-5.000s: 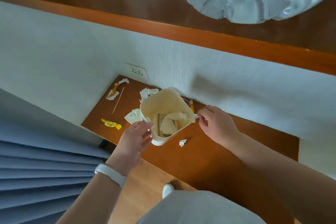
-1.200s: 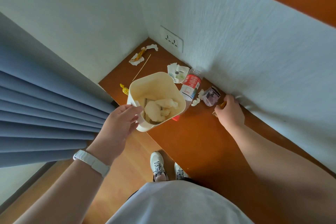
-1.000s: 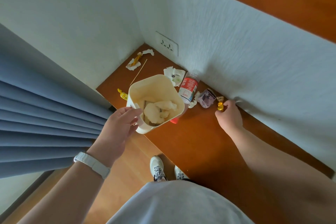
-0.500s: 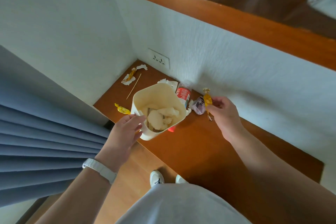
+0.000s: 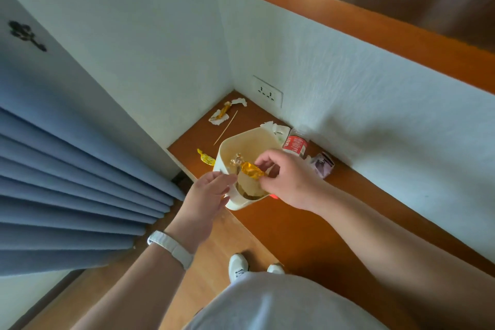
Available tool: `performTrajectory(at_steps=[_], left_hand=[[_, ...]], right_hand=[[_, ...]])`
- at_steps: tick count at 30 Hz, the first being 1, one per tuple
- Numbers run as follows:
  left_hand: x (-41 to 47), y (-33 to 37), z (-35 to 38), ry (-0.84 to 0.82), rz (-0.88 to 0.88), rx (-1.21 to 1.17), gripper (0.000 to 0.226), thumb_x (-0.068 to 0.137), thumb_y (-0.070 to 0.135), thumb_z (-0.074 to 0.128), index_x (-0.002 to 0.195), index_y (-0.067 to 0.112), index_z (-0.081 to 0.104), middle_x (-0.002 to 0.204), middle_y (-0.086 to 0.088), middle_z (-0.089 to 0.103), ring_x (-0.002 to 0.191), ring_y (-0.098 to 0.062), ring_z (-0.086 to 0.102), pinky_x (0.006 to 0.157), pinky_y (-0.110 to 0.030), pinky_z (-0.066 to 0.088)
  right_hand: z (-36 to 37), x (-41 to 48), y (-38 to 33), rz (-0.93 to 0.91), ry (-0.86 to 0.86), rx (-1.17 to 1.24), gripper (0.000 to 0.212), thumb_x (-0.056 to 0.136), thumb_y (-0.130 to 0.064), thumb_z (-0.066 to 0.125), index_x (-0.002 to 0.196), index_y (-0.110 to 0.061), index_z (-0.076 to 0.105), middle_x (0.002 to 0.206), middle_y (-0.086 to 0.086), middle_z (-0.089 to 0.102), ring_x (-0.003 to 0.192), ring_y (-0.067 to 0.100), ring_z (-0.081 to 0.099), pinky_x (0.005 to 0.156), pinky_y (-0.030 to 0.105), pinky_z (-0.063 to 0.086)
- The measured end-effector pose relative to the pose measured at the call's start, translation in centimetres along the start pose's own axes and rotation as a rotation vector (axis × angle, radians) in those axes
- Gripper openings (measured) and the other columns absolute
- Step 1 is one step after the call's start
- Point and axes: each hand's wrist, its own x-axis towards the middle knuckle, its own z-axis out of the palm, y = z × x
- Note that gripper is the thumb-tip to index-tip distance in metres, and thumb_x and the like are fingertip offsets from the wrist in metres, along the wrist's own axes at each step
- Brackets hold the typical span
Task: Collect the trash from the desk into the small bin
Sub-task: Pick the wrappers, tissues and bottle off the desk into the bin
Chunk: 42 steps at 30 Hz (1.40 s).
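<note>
Your right hand [image 5: 288,182] pinches a gold candy wrapper [image 5: 251,170] at its right-hand end, thumb and fingertips closed on it. The wrapper hangs over the mouth of the small bin [image 5: 242,139]. Your left hand [image 5: 206,195] grips the bin's near wall, fingers curled at the rim, and holds it at the left edge of the desk [image 5: 294,222]. You cannot tell whether its base rests on the wood.

The wrapper looks like thin, crinkly film: almost weightless, slick and likely to drift. Let go low inside the bin rather than from above.

Of what lies on the desk, judge each piece by its build:
- The bottle [image 5: 295,143], just right of the bin against the wall, is round and may roll, so take it around the labelled middle.
- The wooden skewer [image 5: 225,127], far left, is stiff and thin and lies flat, so pinch 1 end.
- The tissue [image 5: 276,127] behind the bin is soft, so any fold serves.
- The yellow wrapper [image 5: 206,159] and the purple wrapper [image 5: 324,165] are light film, best pinched at a crease.
</note>
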Motion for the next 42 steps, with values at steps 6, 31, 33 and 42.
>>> performTrajectory(at_steps=[6,31,33,42], left_hand=[[0.5,-0.5,-0.9,0.024,-0.008,0.005,0.02,0.09,0.027,0.07,0.104,0.013,0.069,0.11,-0.01,0.076,0.114,-0.027,0.067,0.106,-0.045,0.05],[0.8,0.1,-1.9,0.139,-0.008,-0.031,0.012,0.094,0.018,0.063,0.102,0.01,0.066,0.108,-0.014,0.074,0.105,-0.026,0.067,0.095,-0.037,0.052],[0.8,-0.1,-2.0,0.143,-0.011,-0.028,0.013,0.094,0.018,0.064,0.103,0.009,0.066,0.108,-0.014,0.074,0.108,-0.028,0.066,0.099,-0.04,0.052],[0.4,-0.2,-1.7,0.111,-0.003,0.008,0.012,0.095,0.018,0.063,0.101,0.01,0.067,0.106,-0.013,0.074,0.113,-0.031,0.066,0.105,-0.044,0.05]], right_hand=[[0.9,0.7,0.6,-0.111,-0.044,-0.1,0.02,0.09,-0.029,0.067,0.109,-0.029,0.061,0.101,-0.018,0.064,0.087,0.003,0.063,0.072,0.027,0.059],[-1.5,5.3,21.7,0.313,0.185,-0.747,0.039,0.09,-0.03,0.06,0.126,-0.016,0.053,0.125,0.007,0.056,0.112,0.027,0.055,0.081,0.035,0.053],[-1.5,5.3,21.5,0.305,0.199,-0.727,0.032,0.092,-0.024,0.056,0.123,-0.016,0.055,0.121,0.005,0.057,0.107,0.024,0.056,0.076,0.033,0.051],[-2.2,2.5,20.1,0.339,0.223,-0.699,0.015,0.097,-0.022,0.048,0.104,-0.017,0.06,0.094,-0.001,0.061,0.078,0.016,0.058,0.061,0.028,0.049]])
